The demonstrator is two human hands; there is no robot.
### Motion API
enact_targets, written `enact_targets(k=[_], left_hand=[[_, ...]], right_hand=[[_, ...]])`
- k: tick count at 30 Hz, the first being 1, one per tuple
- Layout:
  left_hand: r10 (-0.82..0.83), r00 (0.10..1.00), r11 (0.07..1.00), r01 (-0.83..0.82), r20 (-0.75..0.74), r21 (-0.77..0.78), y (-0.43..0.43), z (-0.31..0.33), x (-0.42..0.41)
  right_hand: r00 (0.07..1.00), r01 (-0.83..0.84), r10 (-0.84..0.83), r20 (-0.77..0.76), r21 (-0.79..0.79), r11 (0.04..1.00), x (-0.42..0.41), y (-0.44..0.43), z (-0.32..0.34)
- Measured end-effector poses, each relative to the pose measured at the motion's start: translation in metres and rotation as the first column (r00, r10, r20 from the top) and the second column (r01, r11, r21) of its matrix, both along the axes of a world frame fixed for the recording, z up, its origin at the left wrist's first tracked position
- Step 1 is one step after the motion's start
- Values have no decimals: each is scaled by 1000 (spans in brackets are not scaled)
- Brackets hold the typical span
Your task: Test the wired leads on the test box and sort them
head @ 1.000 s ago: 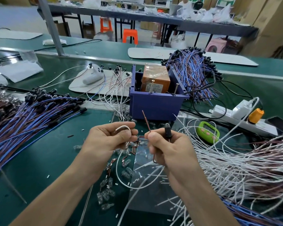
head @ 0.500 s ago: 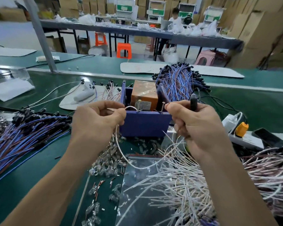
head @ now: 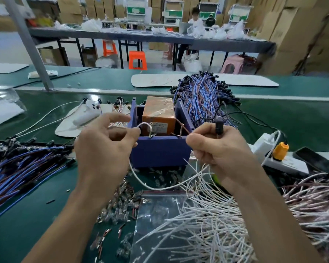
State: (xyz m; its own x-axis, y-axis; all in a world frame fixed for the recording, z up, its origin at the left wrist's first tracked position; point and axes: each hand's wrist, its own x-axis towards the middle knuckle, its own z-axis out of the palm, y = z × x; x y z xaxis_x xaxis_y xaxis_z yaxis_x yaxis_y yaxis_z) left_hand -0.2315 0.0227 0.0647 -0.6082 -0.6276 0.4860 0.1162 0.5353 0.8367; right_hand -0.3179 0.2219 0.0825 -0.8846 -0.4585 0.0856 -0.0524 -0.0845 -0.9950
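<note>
1. A worker's left hand pinches the white end of a wired lead at the left pin of the blue test box, which stands on the green surface
2. The right hand grips the lead's black head and brown end by the right pin; whether the tips touch cannot be told
3. A good reading likely needs both ends held steady on the pins, with the slack kept clear of the white pile

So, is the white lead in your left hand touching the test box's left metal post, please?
Cannot tell. The head view shows the white lead ending right at the metal post, but blur hides whether they actually meet.
</note>
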Motion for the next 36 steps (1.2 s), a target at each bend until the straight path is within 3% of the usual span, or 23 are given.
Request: enact_targets(k=[2,5,7,9,13,17,20,23,29,36], left_hand=[[-61,992,998,58,109,25,-5,3,-3],[-233,954,951,185,186,247,-5,6,-3],[-370,919,842,272,133,466,1,11,-3],[-468,882,739,352,62,575,6,15,-3],[-599,800,666,516,-25,540,15,25,2],[-702,694,704,644,157,301,23,27,6],[-646,723,762,630,243,153,33,19,4],[-538,822,841,539,188,51,37,13,3],[-377,926,911,367,17,190,22,9,-5],[-291,956,926,287,-22,247,24,4,-7]], right_hand=[[1000,21,-20,-24,31,999,-4,4,-2],[999,23,-22,-24,47,999,-7,4,-5],[1000,-2,3,-16,48,999,-5,0,-7],[998,-42,45,-33,85,996,-3,-3,-7],[978,-153,190,-80,337,929,6,-3,-1],[937,-249,343,-62,568,785,12,-7,3],[928,-297,370,-34,530,794,16,-10,2],[918,-347,396,-13,454,821,19,-13,-1],[928,-350,372,17,384,854,14,-13,0],[950,-290,311,4,371,882,11,-12,-4]])
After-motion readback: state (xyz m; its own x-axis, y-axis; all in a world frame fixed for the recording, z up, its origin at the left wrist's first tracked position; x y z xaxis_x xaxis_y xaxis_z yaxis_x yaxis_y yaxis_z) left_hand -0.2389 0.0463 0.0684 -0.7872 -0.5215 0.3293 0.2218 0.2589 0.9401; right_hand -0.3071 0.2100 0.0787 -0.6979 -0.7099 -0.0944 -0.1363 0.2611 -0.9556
